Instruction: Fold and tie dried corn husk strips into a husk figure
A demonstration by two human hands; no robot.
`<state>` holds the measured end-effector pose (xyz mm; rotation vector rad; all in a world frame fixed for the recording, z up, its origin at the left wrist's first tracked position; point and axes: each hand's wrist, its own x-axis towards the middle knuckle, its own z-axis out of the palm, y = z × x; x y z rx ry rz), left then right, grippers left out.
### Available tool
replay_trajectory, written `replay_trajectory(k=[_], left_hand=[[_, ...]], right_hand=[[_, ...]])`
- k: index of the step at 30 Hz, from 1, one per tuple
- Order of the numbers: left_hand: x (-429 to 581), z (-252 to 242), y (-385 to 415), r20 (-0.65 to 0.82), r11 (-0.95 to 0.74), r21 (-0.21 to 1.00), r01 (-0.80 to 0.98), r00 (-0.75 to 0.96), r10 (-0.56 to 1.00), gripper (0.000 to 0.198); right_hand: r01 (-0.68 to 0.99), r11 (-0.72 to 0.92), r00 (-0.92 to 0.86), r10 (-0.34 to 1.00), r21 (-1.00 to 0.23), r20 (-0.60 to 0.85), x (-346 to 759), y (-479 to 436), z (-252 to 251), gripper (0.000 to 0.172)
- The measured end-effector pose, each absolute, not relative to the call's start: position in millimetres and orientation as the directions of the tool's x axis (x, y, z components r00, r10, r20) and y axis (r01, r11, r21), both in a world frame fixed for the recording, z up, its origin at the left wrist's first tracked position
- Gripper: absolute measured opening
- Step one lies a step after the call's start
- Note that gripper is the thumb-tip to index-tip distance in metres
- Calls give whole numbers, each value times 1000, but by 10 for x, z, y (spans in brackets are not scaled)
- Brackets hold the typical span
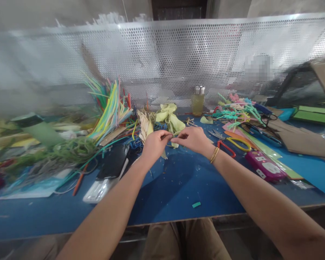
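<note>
Over the middle of the blue tabletop, my left hand and my right hand meet with their fingertips pinched together. Pale green petal-like paper, crumpled and folded, shows just behind and below the fingers, and both pinches appear to be on its lower end. The exact spot they grip is hidden by the fingers. Close to my left hand lies a bundle of dry beige leaf-like strips. To the right of my right hand are scissors with a yellow and a red handle.
Colourful pipe cleaners stand at the back left, near a black phone. A lidded bottle is by the perforated metal panel. A purple case and brown cardboard lie right. A teal scrap is near the front edge.
</note>
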<state>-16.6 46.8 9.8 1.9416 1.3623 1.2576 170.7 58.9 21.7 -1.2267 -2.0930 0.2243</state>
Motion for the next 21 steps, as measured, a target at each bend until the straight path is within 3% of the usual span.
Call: replay_trajectory(k=[3, 6, 11, 15, 18, 21], left_hand=[[-178, 108, 482, 414, -416, 746, 519, 128, 901, 11], [-189, 129, 503, 362, -380, 784, 491, 135, 922, 12], [-211, 121, 530, 102, -129, 970, 207, 133, 986, 20], [-226, 105, 534, -28, 26, 1000, 12, 201, 979, 24], [-222, 98, 544, 10, -24, 997, 78, 167, 986, 26], [-215, 86, 576, 211, -221, 952, 213, 71, 975, 25]], right_hand=[[615, 539, -372, 842, -576, 390, 1690, 614, 155, 14], [519, 538, -397, 840, -664, 371, 1696, 663, 119, 12], [386, 506, -416, 842, -771, 344, 1714, 706, 116, 17], [217, 415, -440, 850, -884, 291, 1701, 738, 60, 20], [172, 350, -418, 872, -921, 254, 1684, 748, 24, 20], [164, 284, -368, 906, -945, 208, 1672, 736, 25, 18]])
